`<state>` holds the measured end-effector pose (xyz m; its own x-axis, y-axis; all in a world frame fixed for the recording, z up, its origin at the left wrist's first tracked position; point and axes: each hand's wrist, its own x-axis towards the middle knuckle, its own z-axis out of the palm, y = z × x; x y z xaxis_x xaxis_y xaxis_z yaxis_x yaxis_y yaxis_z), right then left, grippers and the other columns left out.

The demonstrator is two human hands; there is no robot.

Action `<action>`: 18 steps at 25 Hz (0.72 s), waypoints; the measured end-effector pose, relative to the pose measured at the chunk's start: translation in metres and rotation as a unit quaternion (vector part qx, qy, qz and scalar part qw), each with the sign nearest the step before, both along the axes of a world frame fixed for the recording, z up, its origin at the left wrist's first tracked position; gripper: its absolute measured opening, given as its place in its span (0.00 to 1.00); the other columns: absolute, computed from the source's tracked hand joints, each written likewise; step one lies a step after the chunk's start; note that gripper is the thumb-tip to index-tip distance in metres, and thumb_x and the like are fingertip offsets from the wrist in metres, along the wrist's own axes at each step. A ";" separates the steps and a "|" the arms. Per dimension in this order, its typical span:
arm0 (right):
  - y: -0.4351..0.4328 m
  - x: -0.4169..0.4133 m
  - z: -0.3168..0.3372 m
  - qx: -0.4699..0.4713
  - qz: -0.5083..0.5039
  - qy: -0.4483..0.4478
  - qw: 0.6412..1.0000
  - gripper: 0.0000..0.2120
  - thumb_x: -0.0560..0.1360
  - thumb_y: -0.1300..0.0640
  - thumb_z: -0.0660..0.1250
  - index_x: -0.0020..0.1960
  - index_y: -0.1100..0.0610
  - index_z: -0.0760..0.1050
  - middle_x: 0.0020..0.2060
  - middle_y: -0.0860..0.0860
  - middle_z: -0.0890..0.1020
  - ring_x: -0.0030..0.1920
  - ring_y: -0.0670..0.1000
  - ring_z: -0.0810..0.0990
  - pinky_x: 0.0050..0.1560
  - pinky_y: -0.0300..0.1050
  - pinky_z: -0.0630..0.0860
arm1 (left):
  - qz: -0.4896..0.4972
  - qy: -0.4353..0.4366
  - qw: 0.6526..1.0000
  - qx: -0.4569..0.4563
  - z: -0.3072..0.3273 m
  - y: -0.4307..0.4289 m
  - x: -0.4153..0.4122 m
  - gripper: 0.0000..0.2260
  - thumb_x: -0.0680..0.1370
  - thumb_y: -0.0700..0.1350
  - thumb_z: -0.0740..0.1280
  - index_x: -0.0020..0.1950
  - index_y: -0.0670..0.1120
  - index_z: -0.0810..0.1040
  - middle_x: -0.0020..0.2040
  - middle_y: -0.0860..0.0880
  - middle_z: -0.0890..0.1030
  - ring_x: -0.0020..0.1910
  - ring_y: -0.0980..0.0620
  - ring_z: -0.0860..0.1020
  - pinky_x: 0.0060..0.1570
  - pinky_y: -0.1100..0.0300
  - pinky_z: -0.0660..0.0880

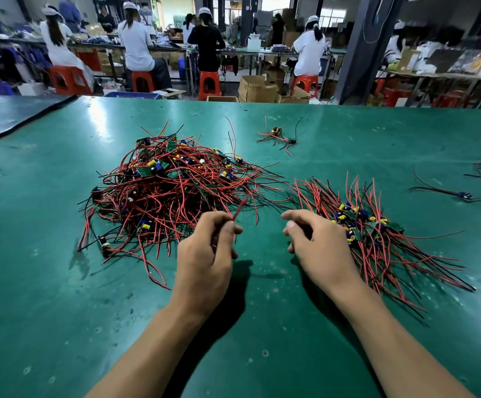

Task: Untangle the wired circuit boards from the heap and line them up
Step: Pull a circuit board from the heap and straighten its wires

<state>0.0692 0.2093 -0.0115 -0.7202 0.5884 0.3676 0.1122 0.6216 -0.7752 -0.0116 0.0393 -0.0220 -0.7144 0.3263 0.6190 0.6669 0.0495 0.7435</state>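
Centrally, left hand (204,251) pinches blurred red wire (239,205), right hand (319,245) curled, grip unclear

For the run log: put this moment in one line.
left hand: pinches red wire | right hand: grip unclear | heap: tangled | lined-up boards: beside right hand

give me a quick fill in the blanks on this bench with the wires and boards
1. The left hand pinches a ___ wire.
2. The tangled heap lies to the ___ of the lined-up boards.
3. Both lie on a table whose top is ___.

Missing words: red; left; green
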 end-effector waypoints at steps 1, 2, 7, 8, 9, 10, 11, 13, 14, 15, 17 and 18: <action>-0.004 0.000 -0.001 0.016 0.021 -0.007 1.000 0.08 0.77 0.59 0.71 0.55 0.53 0.84 0.41 0.43 0.83 0.37 0.39 0.79 0.43 0.31 0.73 | 0.003 -0.004 1.000 0.016 0.000 0.000 -0.001 0.04 0.81 0.43 0.64 0.50 0.52 0.73 0.43 0.55 0.84 0.32 0.56 0.80 0.33 0.62 0.75; -0.007 -0.001 -0.002 0.040 0.050 -0.019 0.998 0.10 0.75 0.55 0.73 0.55 0.51 0.84 0.41 0.42 0.82 0.35 0.39 0.78 0.42 0.29 0.72 | 0.001 0.007 1.000 0.018 -0.001 -0.001 0.000 0.03 0.81 0.44 0.64 0.51 0.53 0.73 0.44 0.56 0.84 0.33 0.57 0.81 0.33 0.62 0.75; -0.021 0.001 0.006 0.184 0.187 -0.058 0.963 0.13 0.66 0.44 0.62 0.47 0.44 0.78 0.38 0.45 0.78 0.36 0.46 0.78 0.37 0.43 0.78 | -0.060 0.152 0.986 -0.040 -0.002 0.011 0.024 0.06 0.79 0.45 0.66 0.54 0.49 0.80 0.54 0.57 0.78 0.49 0.55 0.77 0.49 0.58 0.75; -0.022 0.001 0.009 0.236 0.178 -0.028 0.955 0.06 0.66 0.47 0.60 0.41 0.40 0.73 0.32 0.42 0.74 0.34 0.43 0.76 0.32 0.36 0.75 | -0.077 0.158 0.984 -0.042 -0.002 0.013 0.029 0.05 0.79 0.45 0.67 0.53 0.50 0.80 0.57 0.54 0.77 0.52 0.55 0.76 0.52 0.61 0.73; -0.020 0.002 0.009 0.262 0.162 0.003 0.951 0.07 0.68 0.51 0.60 0.38 0.37 0.69 0.29 0.40 0.70 0.34 0.41 0.73 0.28 0.32 0.70 | -0.091 0.158 0.982 -0.041 -0.002 0.014 0.032 0.05 0.79 0.45 0.67 0.53 0.50 0.81 0.58 0.53 0.75 0.53 0.55 0.75 0.53 0.63 0.71; -0.019 0.003 0.008 0.219 0.163 0.021 0.962 0.11 0.71 0.53 0.62 0.38 0.36 0.71 0.29 0.40 0.72 0.35 0.39 0.74 0.31 0.30 0.68 | -0.096 0.155 0.982 -0.040 -0.001 0.015 0.033 0.05 0.78 0.45 0.68 0.52 0.50 0.81 0.57 0.52 0.74 0.51 0.57 0.74 0.53 0.65 0.70; -0.020 0.003 0.005 0.133 0.183 0.027 0.974 0.10 0.73 0.54 0.66 0.40 0.38 0.76 0.33 0.39 0.78 0.37 0.38 0.77 0.37 0.30 0.71 | -0.093 0.147 0.984 -0.040 -0.001 0.014 0.033 0.04 0.77 0.44 0.69 0.51 0.49 0.82 0.55 0.51 0.74 0.49 0.58 0.74 0.50 0.67 0.70; -0.019 -0.001 0.006 -0.120 0.184 0.053 0.974 0.05 0.73 0.55 0.74 0.48 0.49 0.83 0.41 0.44 0.85 0.41 0.43 0.82 0.44 0.38 0.77 | -0.078 0.101 0.991 -0.042 0.000 0.011 0.031 0.02 0.75 0.43 0.72 0.46 0.47 0.80 0.45 0.54 0.76 0.40 0.60 0.73 0.42 0.69 0.69; -0.018 -0.002 0.008 -0.215 0.162 0.076 0.960 0.08 0.72 0.57 0.76 0.50 0.53 0.82 0.41 0.47 0.85 0.38 0.46 0.83 0.42 0.40 0.79 | -0.071 0.058 0.995 -0.049 0.001 0.010 0.030 0.04 0.74 0.44 0.72 0.42 0.48 0.79 0.38 0.55 0.76 0.34 0.60 0.72 0.37 0.68 0.68; -0.019 -0.003 0.012 -0.294 0.147 0.107 0.938 0.11 0.70 0.57 0.77 0.50 0.55 0.80 0.40 0.50 0.85 0.34 0.48 0.82 0.38 0.40 0.79 | -0.070 0.001 0.996 -0.063 0.002 0.011 0.029 0.07 0.74 0.46 0.72 0.39 0.48 0.77 0.31 0.53 0.76 0.28 0.59 0.71 0.32 0.66 0.67; -0.018 -0.003 0.020 -0.410 0.147 0.157 0.887 0.16 0.65 0.55 0.77 0.48 0.59 0.76 0.39 0.55 0.85 0.28 0.48 0.79 0.32 0.38 0.77 | -0.088 -0.112 0.985 -0.096 0.002 0.013 0.028 0.10 0.76 0.47 0.71 0.37 0.46 0.78 0.27 0.50 0.78 0.23 0.55 0.73 0.27 0.62 0.69; -0.018 -0.002 0.022 -0.443 0.166 0.160 0.866 0.19 0.63 0.53 0.77 0.48 0.59 0.76 0.39 0.55 0.85 0.27 0.48 0.77 0.30 0.37 0.75 | -0.108 -0.167 0.976 -0.093 0.003 0.013 0.026 0.10 0.78 0.47 0.70 0.38 0.45 0.79 0.28 0.50 0.80 0.23 0.54 0.74 0.26 0.63 0.69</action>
<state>0.0673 0.1910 0.0107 -0.8484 0.5218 0.0892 -0.2671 -0.2765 -0.9231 0.0144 0.0527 -0.0191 -0.7688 0.5752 0.2794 0.3985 0.0893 0.9128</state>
